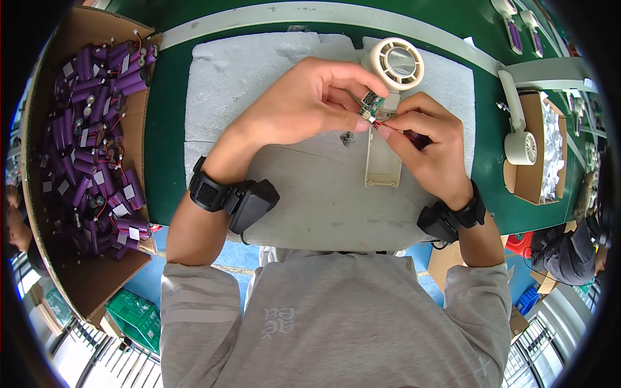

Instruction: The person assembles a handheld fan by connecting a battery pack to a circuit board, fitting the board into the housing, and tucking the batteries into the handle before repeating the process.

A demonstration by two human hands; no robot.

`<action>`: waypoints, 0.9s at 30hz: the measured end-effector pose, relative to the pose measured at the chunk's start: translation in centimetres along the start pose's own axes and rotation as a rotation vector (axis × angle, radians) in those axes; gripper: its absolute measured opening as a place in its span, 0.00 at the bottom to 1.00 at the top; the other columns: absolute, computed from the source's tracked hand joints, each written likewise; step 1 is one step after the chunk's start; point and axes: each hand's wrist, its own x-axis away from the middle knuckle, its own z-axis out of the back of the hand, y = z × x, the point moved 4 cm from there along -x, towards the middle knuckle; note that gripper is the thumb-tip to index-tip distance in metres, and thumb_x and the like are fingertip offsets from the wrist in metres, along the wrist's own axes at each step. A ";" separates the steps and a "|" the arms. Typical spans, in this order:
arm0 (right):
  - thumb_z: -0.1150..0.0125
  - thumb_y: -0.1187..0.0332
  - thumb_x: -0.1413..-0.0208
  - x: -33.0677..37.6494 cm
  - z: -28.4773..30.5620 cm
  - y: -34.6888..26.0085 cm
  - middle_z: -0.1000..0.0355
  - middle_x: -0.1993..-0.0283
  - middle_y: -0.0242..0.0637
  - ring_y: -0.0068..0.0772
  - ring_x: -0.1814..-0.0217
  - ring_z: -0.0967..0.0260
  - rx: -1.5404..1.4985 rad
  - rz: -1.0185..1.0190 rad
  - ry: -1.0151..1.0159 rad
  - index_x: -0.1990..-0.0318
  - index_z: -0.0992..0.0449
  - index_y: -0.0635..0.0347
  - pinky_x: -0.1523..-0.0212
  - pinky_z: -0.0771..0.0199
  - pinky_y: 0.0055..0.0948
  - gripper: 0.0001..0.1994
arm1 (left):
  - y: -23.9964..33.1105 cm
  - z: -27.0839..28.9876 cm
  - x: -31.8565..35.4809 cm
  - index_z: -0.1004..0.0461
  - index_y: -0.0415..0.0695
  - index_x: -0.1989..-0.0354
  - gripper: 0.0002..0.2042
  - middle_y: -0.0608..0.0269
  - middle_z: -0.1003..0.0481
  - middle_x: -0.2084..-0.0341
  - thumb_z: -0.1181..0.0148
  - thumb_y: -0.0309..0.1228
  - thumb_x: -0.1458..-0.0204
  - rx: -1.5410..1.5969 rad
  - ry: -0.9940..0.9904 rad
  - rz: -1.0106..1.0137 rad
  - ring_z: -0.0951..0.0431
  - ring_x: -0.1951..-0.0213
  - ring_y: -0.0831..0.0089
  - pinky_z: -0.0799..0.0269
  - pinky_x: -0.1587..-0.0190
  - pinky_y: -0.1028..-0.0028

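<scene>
left hand (304, 103) pinching circuit board (371, 101), right hand (430, 145) on wires (388, 124)

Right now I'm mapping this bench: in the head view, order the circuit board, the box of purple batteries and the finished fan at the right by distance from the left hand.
1. circuit board, pinched in the left hand.
2. finished fan, far right.
3. box of purple batteries, far left; close to 2.

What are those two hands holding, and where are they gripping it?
The left hand pinches a small green circuit board by its edge. The right hand pinches the red wires just below the board.
</scene>
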 end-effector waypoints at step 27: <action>0.34 0.81 0.52 -0.3 0.4 -0.2 0.28 0.69 0.33 0.17 0.74 0.33 0.005 -0.015 0.097 0.63 0.24 0.67 0.76 0.34 0.18 0.08 | 0.5 -1.4 0.2 0.22 0.39 0.56 0.15 0.59 0.19 0.65 0.39 0.16 0.54 -0.272 0.211 -0.225 0.19 0.63 0.75 0.22 0.57 0.74</action>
